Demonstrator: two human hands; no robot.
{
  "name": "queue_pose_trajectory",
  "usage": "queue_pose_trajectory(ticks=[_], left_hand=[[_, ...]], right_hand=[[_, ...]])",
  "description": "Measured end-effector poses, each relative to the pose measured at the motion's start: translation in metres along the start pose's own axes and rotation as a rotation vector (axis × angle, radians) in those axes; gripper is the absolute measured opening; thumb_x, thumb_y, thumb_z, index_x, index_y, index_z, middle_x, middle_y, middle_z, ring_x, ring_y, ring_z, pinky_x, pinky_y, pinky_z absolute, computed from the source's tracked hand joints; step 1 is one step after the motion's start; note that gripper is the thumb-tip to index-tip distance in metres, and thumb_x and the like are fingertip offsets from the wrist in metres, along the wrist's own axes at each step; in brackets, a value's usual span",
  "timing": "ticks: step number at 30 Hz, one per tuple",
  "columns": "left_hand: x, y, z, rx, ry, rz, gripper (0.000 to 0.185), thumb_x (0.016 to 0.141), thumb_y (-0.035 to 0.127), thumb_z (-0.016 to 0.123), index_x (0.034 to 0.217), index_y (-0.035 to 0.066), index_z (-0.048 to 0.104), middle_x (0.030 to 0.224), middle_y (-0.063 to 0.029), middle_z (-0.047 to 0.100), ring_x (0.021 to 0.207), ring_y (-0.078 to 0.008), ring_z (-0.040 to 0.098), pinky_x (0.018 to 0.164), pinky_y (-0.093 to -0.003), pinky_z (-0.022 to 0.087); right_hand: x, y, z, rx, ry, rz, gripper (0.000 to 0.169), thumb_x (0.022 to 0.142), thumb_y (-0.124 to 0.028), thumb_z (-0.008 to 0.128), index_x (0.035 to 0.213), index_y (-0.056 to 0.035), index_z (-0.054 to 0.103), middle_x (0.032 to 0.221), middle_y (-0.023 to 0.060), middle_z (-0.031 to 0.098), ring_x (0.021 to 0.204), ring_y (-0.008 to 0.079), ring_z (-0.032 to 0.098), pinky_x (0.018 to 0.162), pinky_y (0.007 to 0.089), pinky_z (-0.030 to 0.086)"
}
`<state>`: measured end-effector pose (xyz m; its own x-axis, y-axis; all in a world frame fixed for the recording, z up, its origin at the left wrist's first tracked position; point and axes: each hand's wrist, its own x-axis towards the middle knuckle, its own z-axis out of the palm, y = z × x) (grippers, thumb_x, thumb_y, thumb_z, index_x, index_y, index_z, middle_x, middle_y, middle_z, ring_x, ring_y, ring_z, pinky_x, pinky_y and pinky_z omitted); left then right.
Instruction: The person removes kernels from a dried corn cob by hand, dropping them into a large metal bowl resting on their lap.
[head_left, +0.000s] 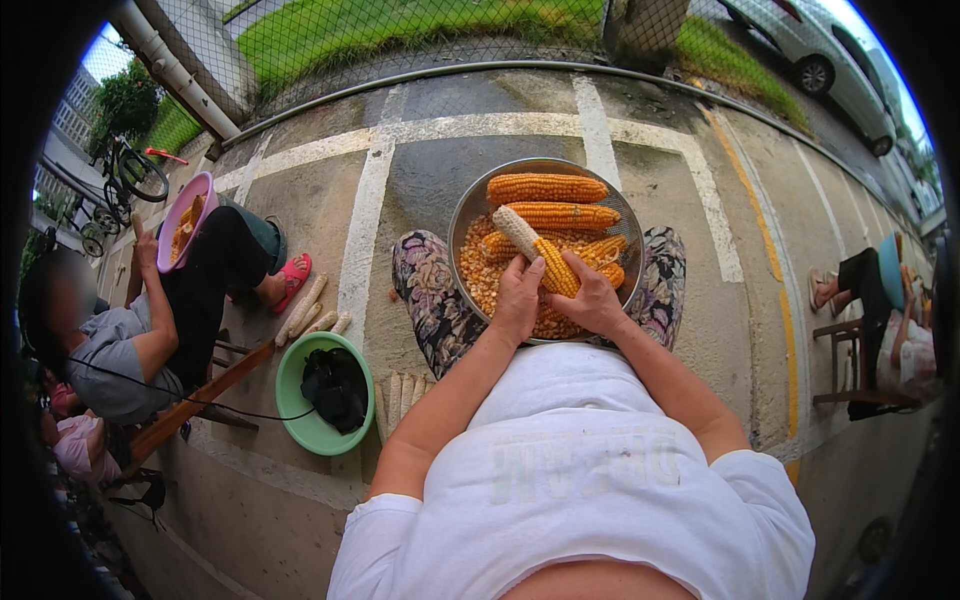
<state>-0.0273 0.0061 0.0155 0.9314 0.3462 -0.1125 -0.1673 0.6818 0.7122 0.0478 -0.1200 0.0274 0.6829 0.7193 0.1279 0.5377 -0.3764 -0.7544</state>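
Observation:
Between them, my left hand (517, 298) and my right hand (591, 296) grip one ear of dried corn (553, 262). Its upper end is a bare white cob, while orange-yellow kernels cover the part in my fingers. The ear is held tilted over a perforated metal basin (637, 259) that rests on my lap. Whole ears of corn (547, 188) lie at the basin's far side, with more partly covered under the held ear. Loose kernels (480, 274) fill the basin's left and near parts.
Left of me stands a green plastic basin (289, 394) holding black material. Bare cobs (304, 309) lie on the concrete, with more cobs (405, 394) beside my leg. Seated people (127, 352) work at the left; another person (900, 345) sits far right. A chain-link fence (420, 45) runs ahead.

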Motion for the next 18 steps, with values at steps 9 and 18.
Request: queue_pose_trajectory(ticks=[9, 18], left_hand=[[0.0013, -0.002, -0.0017, 0.025, 0.019, -0.002, 0.028, 0.097, 0.016, 0.045, 0.122, 0.003, 0.045, 0.112, -0.0055, 0.057, 0.099, -0.0142, 0.057, 0.083, -0.0277, 0.05], [0.0024, -0.0032, -0.0015, 0.033, 0.041, -0.003, 0.028, 0.098, 0.017, 0.044, 0.122, 0.001, 0.045, 0.111, -0.0064, 0.057, 0.099, -0.0156, 0.057, 0.084, -0.0291, 0.049]], right_hand=[[0.0011, -0.0014, -0.003, 0.012, -0.04, 0.027, 0.078, 0.071, -0.038, 0.07, 0.13, 0.0044, 0.042, 0.117, 0.0229, 0.058, 0.105, 0.0312, 0.059, 0.089, 0.0351, 0.047], [0.0, -0.001, -0.0011, -0.015, -0.013, 0.0, 0.074, 0.07, -0.029, 0.068, 0.131, 0.0035, 0.041, 0.113, 0.0206, 0.059, 0.102, 0.0284, 0.06, 0.087, 0.0327, 0.047]])
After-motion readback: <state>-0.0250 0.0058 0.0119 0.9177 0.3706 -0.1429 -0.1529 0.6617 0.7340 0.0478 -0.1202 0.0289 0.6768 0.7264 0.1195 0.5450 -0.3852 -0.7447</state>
